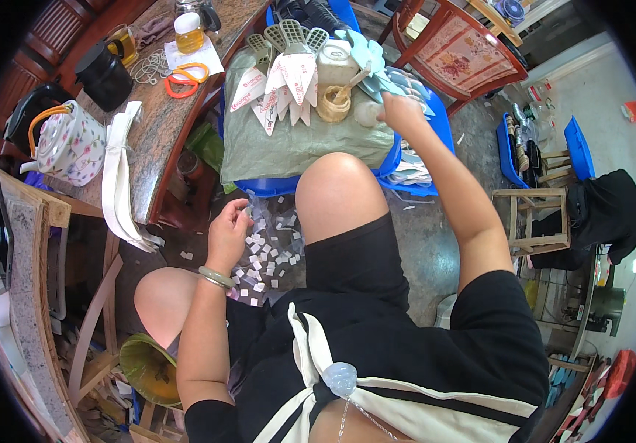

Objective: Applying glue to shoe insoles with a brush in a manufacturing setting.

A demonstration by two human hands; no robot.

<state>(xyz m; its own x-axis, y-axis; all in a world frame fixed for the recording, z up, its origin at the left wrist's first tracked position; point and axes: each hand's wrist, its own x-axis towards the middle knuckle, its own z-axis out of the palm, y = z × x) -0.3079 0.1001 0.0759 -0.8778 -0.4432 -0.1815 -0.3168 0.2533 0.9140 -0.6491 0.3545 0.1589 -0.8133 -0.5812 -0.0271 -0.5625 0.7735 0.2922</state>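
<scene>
My left hand [229, 235], with a bangle at its wrist, is raised beside my knee. Its thumb and fingers pinch a small pale piece [248, 211], above small white squares [257, 255] scattered below. My right hand [403, 117] reaches to the right side of the covered blue tray [259, 186]. It is close to a rounded whitish object [367, 113] and light blue flat pieces [370, 59]; its fingertips are mostly hidden. A jar of tan paste [334, 105] with a stick in it stands to its left. White printed pointed pieces with perforated grey-green ends [288, 77] lie fanned out farther left.
On the stone-topped table at left are orange-handled scissors [187, 80], a floral teapot [74, 144], a black canister [104, 80] and white strips [117, 173]. A wooden chair [458, 48] stands at far right. Another person [606, 214] sits at right near a wooden stool [536, 221].
</scene>
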